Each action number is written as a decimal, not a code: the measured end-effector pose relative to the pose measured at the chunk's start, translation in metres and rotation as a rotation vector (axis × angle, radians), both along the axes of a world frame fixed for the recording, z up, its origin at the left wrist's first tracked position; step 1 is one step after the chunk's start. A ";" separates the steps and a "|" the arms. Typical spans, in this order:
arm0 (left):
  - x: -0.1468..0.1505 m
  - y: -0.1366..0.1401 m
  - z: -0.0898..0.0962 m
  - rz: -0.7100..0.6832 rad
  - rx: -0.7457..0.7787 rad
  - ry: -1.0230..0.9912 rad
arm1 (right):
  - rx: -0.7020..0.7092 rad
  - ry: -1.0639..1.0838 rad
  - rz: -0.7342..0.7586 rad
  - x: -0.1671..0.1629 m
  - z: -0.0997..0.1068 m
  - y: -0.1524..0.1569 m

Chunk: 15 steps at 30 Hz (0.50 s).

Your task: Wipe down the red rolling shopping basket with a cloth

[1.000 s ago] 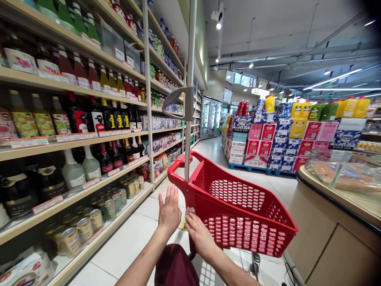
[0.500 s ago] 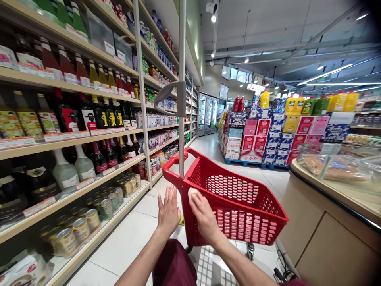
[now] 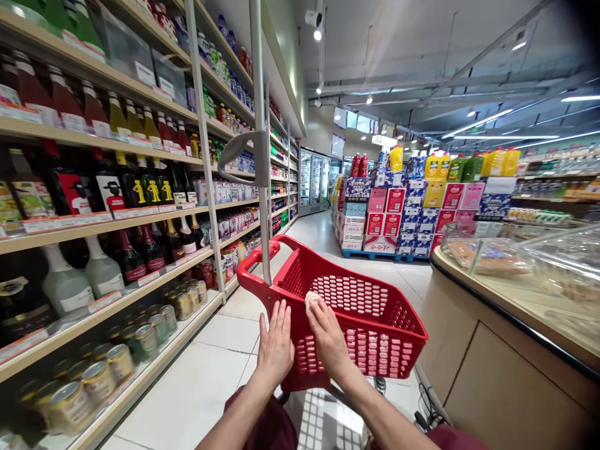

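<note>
2 hands [image 3: 275, 351], 1 cart [image 3: 375, 327], 2 frosted bottles [image 3: 67, 284], apparently 1 cloth [image 3: 311, 301].

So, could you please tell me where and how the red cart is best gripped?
I'd take the red cart by its handle, probably coming from the picture's left: the bar juts out at that end, forming an open loop to wrap around.

White tile floor [image 3: 229, 337], beige shelving [image 3: 117, 226] left, price tags [image 3: 65, 222] along the shelf front edges. Wood-panelled counter [image 3: 497, 381] right (left corner's rounded). Glass-door fridges [image 3: 313, 178] at back, strip lights [image 3: 506, 137] under grey ceiling [image 3: 398, 50].
</note>
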<state>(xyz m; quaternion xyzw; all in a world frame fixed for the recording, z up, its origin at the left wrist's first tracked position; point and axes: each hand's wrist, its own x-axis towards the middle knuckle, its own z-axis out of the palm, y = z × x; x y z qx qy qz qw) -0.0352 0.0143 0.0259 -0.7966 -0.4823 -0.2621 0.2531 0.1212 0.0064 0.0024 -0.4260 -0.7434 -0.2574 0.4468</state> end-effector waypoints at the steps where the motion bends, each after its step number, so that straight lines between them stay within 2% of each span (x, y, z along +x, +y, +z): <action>1: 0.004 -0.001 -0.001 -0.014 0.001 0.002 | -0.008 -0.018 -0.007 0.004 -0.004 0.000; 5: 0.019 -0.003 -0.004 -0.057 0.008 0.030 | -0.054 -0.153 0.031 0.018 -0.033 -0.010; 7: 0.027 -0.004 -0.004 -0.067 0.008 0.042 | -0.045 -0.129 0.020 0.025 -0.033 -0.014; 11: 0.042 -0.006 -0.005 -0.088 -0.006 0.054 | -0.016 0.018 -0.054 0.045 -0.017 -0.014; 13: 0.050 -0.007 -0.006 -0.106 -0.018 0.061 | -0.036 0.008 -0.077 0.054 -0.023 -0.016; 15: 0.056 -0.008 -0.008 -0.133 -0.031 0.073 | -0.053 -0.063 -0.062 0.061 -0.038 -0.022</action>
